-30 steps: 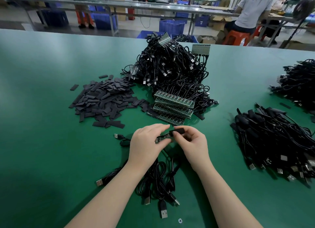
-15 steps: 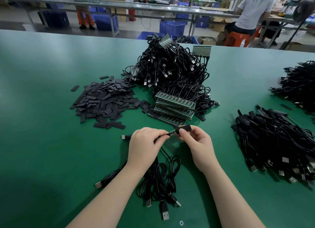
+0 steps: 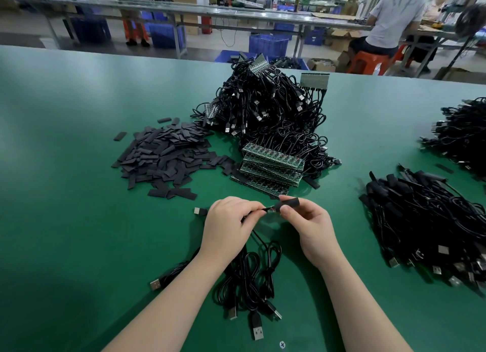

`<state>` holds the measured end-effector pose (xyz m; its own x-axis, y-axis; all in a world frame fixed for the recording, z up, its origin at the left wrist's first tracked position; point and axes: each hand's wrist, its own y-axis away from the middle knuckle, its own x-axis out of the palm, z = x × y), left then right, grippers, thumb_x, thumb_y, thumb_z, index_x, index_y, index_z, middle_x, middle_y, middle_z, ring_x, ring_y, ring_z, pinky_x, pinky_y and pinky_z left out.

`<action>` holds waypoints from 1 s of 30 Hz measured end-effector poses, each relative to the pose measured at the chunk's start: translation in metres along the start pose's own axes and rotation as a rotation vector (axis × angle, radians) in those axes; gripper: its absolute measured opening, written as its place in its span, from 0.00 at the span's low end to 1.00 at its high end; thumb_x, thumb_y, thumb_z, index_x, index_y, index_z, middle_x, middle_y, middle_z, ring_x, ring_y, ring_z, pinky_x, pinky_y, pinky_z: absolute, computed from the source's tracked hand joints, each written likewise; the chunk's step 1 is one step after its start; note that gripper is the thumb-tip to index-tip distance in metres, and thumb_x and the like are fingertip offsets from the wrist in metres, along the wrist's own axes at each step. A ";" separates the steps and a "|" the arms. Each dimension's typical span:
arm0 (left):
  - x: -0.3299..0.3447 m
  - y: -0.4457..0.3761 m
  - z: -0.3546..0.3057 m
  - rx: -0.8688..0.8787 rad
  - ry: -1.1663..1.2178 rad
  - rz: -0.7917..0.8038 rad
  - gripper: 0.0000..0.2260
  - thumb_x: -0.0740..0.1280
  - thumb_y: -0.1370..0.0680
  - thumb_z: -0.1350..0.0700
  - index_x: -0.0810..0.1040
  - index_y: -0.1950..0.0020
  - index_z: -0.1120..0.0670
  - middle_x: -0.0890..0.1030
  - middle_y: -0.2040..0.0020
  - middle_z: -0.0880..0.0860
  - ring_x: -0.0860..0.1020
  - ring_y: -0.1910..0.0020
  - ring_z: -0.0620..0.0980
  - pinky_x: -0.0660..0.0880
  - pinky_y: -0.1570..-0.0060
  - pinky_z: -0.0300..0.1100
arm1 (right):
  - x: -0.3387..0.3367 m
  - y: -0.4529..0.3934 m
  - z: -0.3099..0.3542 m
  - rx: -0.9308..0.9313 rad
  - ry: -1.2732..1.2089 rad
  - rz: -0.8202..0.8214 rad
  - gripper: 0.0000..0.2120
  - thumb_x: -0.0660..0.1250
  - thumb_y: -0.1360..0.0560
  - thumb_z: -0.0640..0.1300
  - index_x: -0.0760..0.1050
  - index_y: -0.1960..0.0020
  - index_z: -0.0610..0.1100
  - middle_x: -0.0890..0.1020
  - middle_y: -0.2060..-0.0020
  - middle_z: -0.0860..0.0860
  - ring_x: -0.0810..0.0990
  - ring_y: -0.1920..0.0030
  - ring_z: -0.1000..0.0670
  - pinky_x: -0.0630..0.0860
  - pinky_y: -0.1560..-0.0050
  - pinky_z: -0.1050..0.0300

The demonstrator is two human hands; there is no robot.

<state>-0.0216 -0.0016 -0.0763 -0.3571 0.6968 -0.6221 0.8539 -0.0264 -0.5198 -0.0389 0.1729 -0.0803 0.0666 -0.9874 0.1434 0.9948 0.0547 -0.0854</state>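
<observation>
My left hand point(image 3: 228, 225) pinches the end of a black USB cable point(image 3: 259, 246) where a small green circuit board point(image 3: 271, 209) sits. My right hand point(image 3: 309, 225) pinches a short black sleeve point(image 3: 290, 202) whose open end lies over the board's tip. Both hands hover just above the green table point(image 3: 79, 220), close together. The cable runs down from my left hand into a small bundle of black USB cables point(image 3: 247, 291) lying between my forearms.
A heap of flat black sleeves point(image 3: 165, 155) lies to the left. A tall pile of cables with boards point(image 3: 268, 109) and stacked green board strips point(image 3: 271, 167) sit behind my hands. Sleeved cables point(image 3: 426, 225) lie at the right. A seated person point(image 3: 389, 23) works beyond the table.
My hands have stayed in place. The sleeve in my right hand has slid slightly farther over the board held by my left hand.
</observation>
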 end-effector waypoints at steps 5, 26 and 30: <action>0.001 0.000 -0.001 0.011 -0.031 0.031 0.05 0.69 0.25 0.50 0.85 0.53 0.48 0.83 0.60 0.42 0.78 0.58 0.43 0.69 0.53 0.40 | 0.000 0.001 -0.002 -0.011 0.060 0.039 0.12 0.73 0.27 0.35 0.86 0.61 0.51 0.86 0.50 0.55 0.83 0.55 0.57 0.80 0.53 0.62; -0.003 0.000 -0.005 0.053 -0.033 0.059 0.03 0.72 0.25 0.54 0.85 0.53 0.50 0.82 0.61 0.43 0.79 0.57 0.45 0.72 0.51 0.44 | 0.003 0.004 0.003 0.011 0.088 0.012 0.10 0.75 0.29 0.36 0.86 0.60 0.52 0.87 0.59 0.54 0.82 0.61 0.56 0.78 0.57 0.64; -0.002 0.001 -0.006 0.054 -0.021 0.040 0.04 0.70 0.25 0.53 0.85 0.54 0.51 0.83 0.61 0.44 0.79 0.57 0.46 0.72 0.51 0.44 | 0.005 0.006 0.005 -0.008 0.160 0.072 0.12 0.76 0.30 0.36 0.86 0.61 0.53 0.87 0.54 0.55 0.83 0.57 0.58 0.77 0.55 0.65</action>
<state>-0.0181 0.0010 -0.0721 -0.3319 0.6789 -0.6550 0.8462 -0.0927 -0.5248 -0.0321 0.1692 -0.0748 0.1242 -0.9920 -0.0218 0.9873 0.1258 -0.0973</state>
